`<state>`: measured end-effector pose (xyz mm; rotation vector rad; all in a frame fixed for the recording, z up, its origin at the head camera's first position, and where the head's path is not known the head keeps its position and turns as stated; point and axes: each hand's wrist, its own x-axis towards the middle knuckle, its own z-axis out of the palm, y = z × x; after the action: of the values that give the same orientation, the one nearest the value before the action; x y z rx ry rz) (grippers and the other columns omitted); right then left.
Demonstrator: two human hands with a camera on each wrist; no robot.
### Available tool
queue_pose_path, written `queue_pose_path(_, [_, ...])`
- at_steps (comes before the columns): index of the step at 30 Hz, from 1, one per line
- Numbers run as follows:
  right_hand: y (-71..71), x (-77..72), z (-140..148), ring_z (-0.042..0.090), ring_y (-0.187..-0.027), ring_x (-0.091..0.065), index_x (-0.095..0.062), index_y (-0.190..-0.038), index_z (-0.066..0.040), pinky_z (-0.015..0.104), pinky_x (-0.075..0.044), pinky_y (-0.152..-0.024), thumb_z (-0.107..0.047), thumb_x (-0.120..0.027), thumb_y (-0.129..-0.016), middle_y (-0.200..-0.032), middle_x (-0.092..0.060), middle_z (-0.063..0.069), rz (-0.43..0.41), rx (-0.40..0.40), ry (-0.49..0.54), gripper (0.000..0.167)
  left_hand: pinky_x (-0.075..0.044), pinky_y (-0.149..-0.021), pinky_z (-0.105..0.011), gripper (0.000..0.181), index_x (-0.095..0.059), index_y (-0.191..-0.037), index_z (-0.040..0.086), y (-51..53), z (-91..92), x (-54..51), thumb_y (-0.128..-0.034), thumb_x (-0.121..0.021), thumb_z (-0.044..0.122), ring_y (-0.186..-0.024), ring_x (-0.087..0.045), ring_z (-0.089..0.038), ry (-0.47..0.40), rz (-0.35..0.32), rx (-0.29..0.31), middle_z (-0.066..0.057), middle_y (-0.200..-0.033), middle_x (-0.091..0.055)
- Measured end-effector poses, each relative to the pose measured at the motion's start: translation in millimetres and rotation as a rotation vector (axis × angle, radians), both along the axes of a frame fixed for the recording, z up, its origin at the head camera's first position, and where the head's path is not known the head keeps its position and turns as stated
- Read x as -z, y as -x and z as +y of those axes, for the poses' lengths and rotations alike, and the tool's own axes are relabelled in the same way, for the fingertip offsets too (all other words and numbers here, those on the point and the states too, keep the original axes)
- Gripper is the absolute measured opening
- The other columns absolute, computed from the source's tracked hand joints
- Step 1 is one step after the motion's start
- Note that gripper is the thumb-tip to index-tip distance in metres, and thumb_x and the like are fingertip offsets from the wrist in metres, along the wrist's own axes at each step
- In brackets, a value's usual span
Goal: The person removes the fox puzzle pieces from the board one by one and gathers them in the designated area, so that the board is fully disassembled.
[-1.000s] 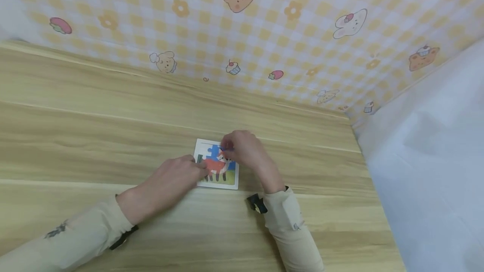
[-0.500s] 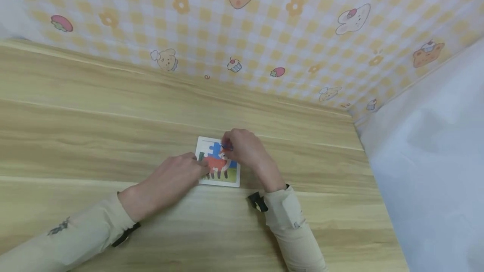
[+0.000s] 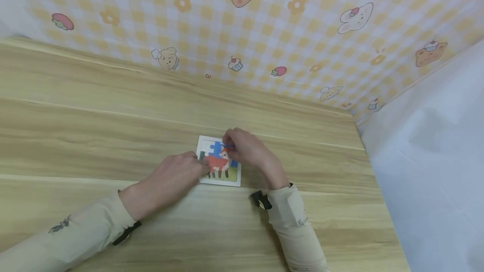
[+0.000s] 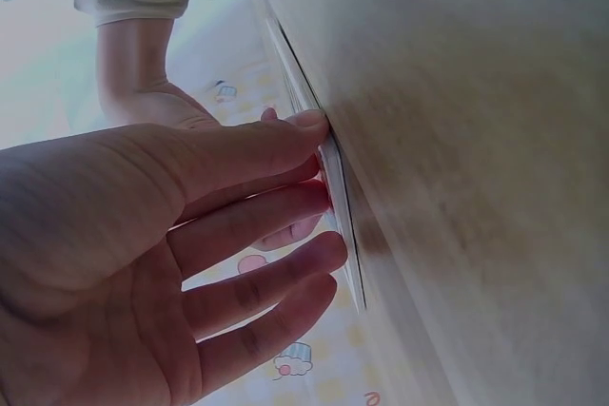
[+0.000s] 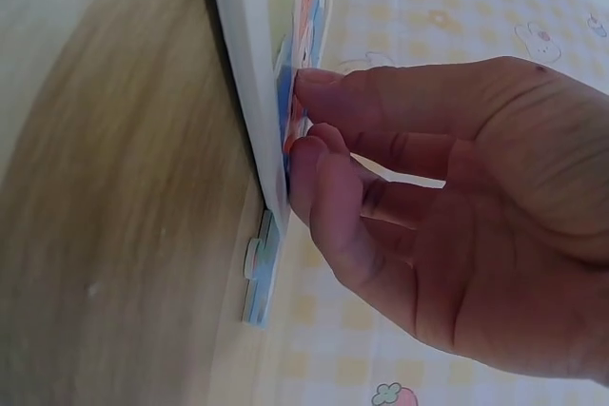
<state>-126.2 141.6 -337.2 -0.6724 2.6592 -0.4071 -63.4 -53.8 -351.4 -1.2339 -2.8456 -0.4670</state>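
Observation:
A white-framed jigsaw puzzle [image 3: 220, 184] with an orange fox [image 3: 217, 163] on blue and green lies on the table. Its upper left part shows bare white tray. My left hand [image 3: 168, 179] rests at the puzzle's left side; in the left wrist view its thumb [image 4: 306, 121] touches the edge and the fingers extend loosely over the picture. Over the upper right corner, my right hand [image 3: 247, 149] pinches a small puzzle piece, orange and blue [image 5: 293, 130], against the puzzle. Most of that piece is hidden by the fingertips.
Beyond the frame, a loose puzzle piece [image 5: 264, 268] lies on the table in the right wrist view; the right hand hides it in the head view. A checked, cartoon-printed backdrop [image 3: 211, 24] stands behind the wooden table [image 3: 113, 137], with white cloth [image 3: 431, 158] at right.
The right hand has turned the pinched piece slightly and lowered it toward the upper right of the puzzle. The left hand keeps its place on the puzzle. The head view has shifted a little.

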Motion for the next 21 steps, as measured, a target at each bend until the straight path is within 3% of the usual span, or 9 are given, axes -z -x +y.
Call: queue_pose_path(21, [2.2, 0.7, 4.4, 0.016, -0.076, -0.052, -0.057, -0.102, -0.006, 0.025, -0.046, -0.068, 0.004, -0.064, -0.081, -0.087, -0.057, 0.003, -0.073, 0.022, 0.098, 0.024, -0.039, -0.045, -0.023, 0.014, -0.071, -0.086, 0.008, 0.1, 1.1, 0.3, -0.076, -0.069, 0.0, -0.06, -0.047, -0.012, 0.018, -0.008, 0.003, -0.002, -0.071, -0.061])
